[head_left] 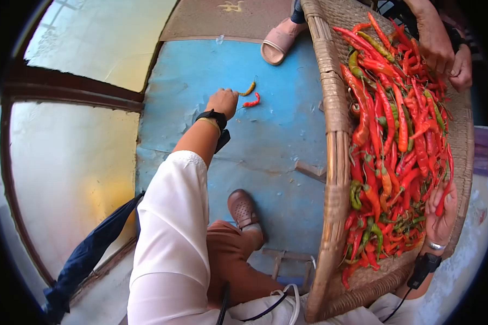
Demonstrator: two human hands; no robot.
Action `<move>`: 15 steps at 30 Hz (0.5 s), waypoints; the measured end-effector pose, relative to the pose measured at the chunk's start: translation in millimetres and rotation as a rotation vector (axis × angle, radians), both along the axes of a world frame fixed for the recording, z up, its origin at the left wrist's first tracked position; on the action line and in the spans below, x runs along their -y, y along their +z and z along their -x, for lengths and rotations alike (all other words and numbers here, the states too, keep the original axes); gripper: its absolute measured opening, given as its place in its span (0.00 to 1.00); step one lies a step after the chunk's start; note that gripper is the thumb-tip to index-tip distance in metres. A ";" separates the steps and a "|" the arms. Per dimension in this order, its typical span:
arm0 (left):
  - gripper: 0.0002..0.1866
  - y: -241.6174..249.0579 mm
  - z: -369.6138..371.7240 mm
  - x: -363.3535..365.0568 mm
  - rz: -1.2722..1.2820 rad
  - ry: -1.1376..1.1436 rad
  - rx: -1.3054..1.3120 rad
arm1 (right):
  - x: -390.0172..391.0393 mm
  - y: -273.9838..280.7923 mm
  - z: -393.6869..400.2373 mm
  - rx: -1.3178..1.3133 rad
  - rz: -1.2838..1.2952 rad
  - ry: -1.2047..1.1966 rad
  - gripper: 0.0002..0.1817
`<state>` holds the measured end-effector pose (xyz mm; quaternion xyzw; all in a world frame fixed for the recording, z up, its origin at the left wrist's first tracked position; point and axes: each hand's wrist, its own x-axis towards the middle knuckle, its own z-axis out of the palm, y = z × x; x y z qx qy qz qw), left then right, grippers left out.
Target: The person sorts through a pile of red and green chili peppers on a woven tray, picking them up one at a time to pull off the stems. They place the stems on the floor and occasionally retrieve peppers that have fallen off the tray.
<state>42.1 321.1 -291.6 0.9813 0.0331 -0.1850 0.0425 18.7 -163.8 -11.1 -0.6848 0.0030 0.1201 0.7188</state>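
Observation:
My left hand (223, 103) is stretched out over the blue floor, its fingers closed at the stem of a yellow-green chili (249, 90). Just below that chili is a curved red chili (251, 101). On the right, a woven basket (336, 135) holds a large heap of red chilies (398, 130) with some green ones among them. My right hand (443, 212) lies palm up at the heap's lower right edge, fingers partly spread, with a long red chili (445, 184) resting against them.
Another person's hands (438, 51) are at the basket's upper right. That person's sandalled foot (279, 42) stands beside the basket. Framed glass panels (73, 173) line the left side, with a dark cloth (92, 249) hanging there. A flat piece (310, 171) lies near the basket.

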 end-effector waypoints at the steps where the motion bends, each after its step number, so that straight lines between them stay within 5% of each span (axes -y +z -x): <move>1: 0.17 -6.7 -6.3 6.1 0.011 -0.008 -0.006 | 2.2 -0.6 -0.2 -0.006 0.011 -0.008 0.17; 10: 0.26 -60.9 -32.8 32.9 0.027 0.081 -0.031 | -5.3 -2.4 4.7 0.012 0.137 -0.028 0.19; 15: 0.07 -63.8 0.4 44.6 0.117 0.060 0.062 | -9.6 -1.8 3.7 0.005 0.138 -0.035 0.21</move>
